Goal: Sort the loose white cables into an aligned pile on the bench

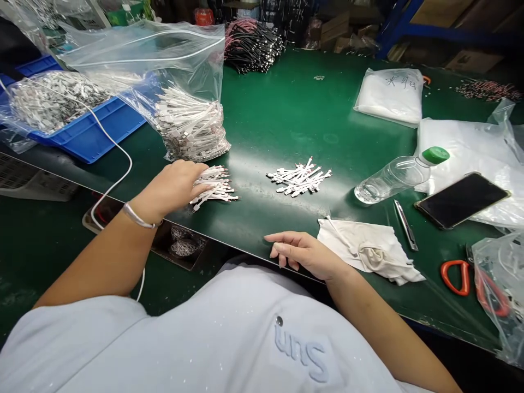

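My left hand (174, 183) lies over a small bunch of short white cable pieces (216, 185) on the green table (278, 120), fingers curled round them. Just behind it stands a clear plastic bag (188, 117) stuffed with the same white pieces. A second loose pile of white pieces (299, 177) lies in the middle of the table. My right hand (305, 252) rests at the table's near edge, fingers stretched out and holding nothing, beside a crumpled white cloth (368, 251).
A blue bin (88, 131) with bagged metal parts sits at the left. A plastic bottle (399, 174), a phone (460, 199), a metal tool (405, 224) and orange-handled scissors (456, 275) lie at the right. Black cable bundles (254, 46) sit at the back.
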A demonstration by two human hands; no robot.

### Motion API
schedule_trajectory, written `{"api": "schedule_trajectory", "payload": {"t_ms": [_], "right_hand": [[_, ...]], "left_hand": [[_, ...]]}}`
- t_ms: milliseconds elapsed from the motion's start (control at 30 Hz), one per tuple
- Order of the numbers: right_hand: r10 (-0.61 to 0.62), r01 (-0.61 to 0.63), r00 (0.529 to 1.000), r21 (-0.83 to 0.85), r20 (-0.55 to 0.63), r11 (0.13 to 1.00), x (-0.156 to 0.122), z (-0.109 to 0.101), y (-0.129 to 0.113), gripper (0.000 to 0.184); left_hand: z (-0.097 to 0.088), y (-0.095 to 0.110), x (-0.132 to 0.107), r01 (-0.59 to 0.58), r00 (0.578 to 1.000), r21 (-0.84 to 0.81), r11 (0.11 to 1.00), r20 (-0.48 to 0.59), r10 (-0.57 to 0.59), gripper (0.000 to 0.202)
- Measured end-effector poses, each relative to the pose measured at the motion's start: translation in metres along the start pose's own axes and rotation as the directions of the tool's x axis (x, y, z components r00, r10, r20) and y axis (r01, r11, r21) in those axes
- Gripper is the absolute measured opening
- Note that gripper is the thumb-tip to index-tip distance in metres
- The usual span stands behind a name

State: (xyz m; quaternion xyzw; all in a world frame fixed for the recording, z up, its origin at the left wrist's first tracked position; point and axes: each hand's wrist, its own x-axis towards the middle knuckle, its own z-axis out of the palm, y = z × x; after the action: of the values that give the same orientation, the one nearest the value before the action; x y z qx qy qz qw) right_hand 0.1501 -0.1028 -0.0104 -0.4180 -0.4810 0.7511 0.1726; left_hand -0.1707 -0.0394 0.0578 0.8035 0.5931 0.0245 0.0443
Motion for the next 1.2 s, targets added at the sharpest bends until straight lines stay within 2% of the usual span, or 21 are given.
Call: {"api": "schedule_trajectory", "payload": {"t_ms": [67, 100, 133, 200, 233, 300, 367, 433, 500, 533, 600, 700, 800, 900, 933, 967, 1033, 1067, 1100, 1133, 1200], "right_hand": [[-0.007, 0.007, 1.0, -0.003, -0.002, 1.0, 0.0, 0.0, -0.001, 0.048], [-0.008, 0.008, 1.0, -0.008, -0.004, 1.0, 0.0, 0.001, -0.001, 0.048], [-0.008, 0.007, 1.0, -0.014, -0.007, 1.0, 0.0, 0.001, -0.001, 0.048], [-0.005, 0.005, 1.0, -0.032, -0.013, 0.999, 0.001, 0.002, 0.0, 0.048], [-0.006, 0.005, 1.0, -0.042, -0.016, 0.999, 0.001, 0.003, 0.0, 0.048], [-0.011, 0.01, 1.0, -0.06, -0.021, 0.998, 0.002, 0.005, 0.001, 0.048], [-0.018, 0.015, 0.999, -0.071, -0.029, 0.997, 0.001, 0.006, 0.001, 0.049], [-0.024, 0.021, 0.999, -0.08, -0.035, 0.997, 0.001, 0.007, 0.001, 0.049], [-0.03, 0.026, 0.999, -0.092, -0.043, 0.995, 0.001, 0.007, 0.001, 0.051], [-0.032, 0.027, 0.998, -0.1, -0.047, 0.995, 0.002, 0.008, 0.002, 0.052], [-0.031, 0.024, 0.998, -0.114, -0.062, 0.993, 0.002, 0.011, 0.003, 0.055], [-0.019, 0.003, 0.995, -0.159, -0.096, 0.987, 0.0, 0.018, 0.004, 0.056], [0.02, -0.04, 0.998, -0.317, -0.066, 0.947, -0.007, 0.016, -0.002, 0.056], [-0.038, -0.028, 0.994, -0.584, -0.1, 0.811, -0.01, -0.009, -0.015, 0.054], [-0.138, -0.016, 0.976, -0.686, -0.169, 0.727, -0.008, -0.023, -0.02, 0.053], [-0.24, -0.037, 0.94, -0.771, -0.243, 0.635, -0.002, -0.039, -0.025, 0.052], [-0.495, -0.121, 0.789, -0.882, -0.364, 0.456, 0.015, -0.068, -0.033, 0.054], [-0.598, -0.15, 0.722, -0.923, -0.348, 0.355, 0.026, -0.08, -0.035, 0.061], [-0.677, -0.144, 0.678, -0.955, -0.286, 0.259, 0.037, -0.088, -0.035, 0.072], [-0.686, -0.116, 0.694, -0.974, -0.219, 0.194, 0.049, -0.094, -0.034, 0.08], [-0.683, -0.046, 0.717, -0.988, -0.137, 0.15, 0.068, -0.1, -0.026, 0.082]], "left_hand": [[0.009, -0.016, 0.009, 0.042, 0.998, -0.048, 0.998, 0.052, -0.04, 0.06], [0.014, -0.018, 0.013, 0.052, 0.998, -0.079, 0.996, 0.033, -0.049, 0.061], [0.018, -0.015, 0.017, 0.047, 0.999, -0.105, 0.993, -0.02, -0.049, 0.06], [0.025, 0.006, 0.027, -0.026, 0.989, -0.147, 0.989, -0.15, 0.004, 0.052], [0.027, 0.022, 0.034, -0.097, 0.987, -0.171, 0.98, -0.146, 0.073, 0.048], [0.03, 0.06, 0.052, -0.237, 0.971, -0.173, 0.956, -0.08, 0.226, 0.04], [0.032, 0.098, 0.079, -0.322, 0.945, -0.145, 0.936, 0.018, 0.328, 0.038], [0.034, 0.13, 0.107, -0.332, 0.936, -0.127, 0.935, 0.077, 0.343, 0.048], [0.037, 0.152, 0.131, -0.258, 0.931, -0.164, 0.952, 0.219, 0.29, 0.057], [0.039, 0.161, 0.14, -0.232, 0.923, -0.171, 0.958, 0.273, 0.272, 0.056], [0.042, 0.173, 0.15, -0.188, 0.925, -0.172, 0.967, 0.3, 0.233, 0.055], [0.045, 0.184, 0.152, -0.151, 0.924, -0.179, 0.972, 0.325, 0.203, 0.048], [0.045, 0.184, 0.148, -0.184, 0.916, -0.195, 0.963, 0.32, 0.24, 0.044], [0.042, 0.176, 0.143, -0.24, 0.904, -0.202, 0.949, 0.31, 0.294, 0.036], [0.041, 0.173, 0.141, -0.255, 0.9, -0.203, 0.945, 0.307, 0.309, 0.035], [0.039, 0.17, 0.14, -0.267, 0.898, -0.203, 0.942, 0.303, 0.32, 0.035], [0.038, 0.165, 0.136, -0.286, 0.896, -0.207, 0.936, 0.289, 0.337, 0.038], [0.037, 0.164, 0.134, -0.298, 0.895, -0.208, 0.932, 0.279, 0.348, 0.039], [0.037, 0.163, 0.132, -0.315, 0.892, -0.209, 0.926, 0.269, 0.365, 0.038], [0.038, 0.162, 0.131, -0.337, 0.885, -0.212, 0.917, 0.261, 0.385, 0.036], [0.037, 0.162, 0.128, -0.38, 0.868, -0.219, 0.899, 0.253, 0.428, 0.027]]}}
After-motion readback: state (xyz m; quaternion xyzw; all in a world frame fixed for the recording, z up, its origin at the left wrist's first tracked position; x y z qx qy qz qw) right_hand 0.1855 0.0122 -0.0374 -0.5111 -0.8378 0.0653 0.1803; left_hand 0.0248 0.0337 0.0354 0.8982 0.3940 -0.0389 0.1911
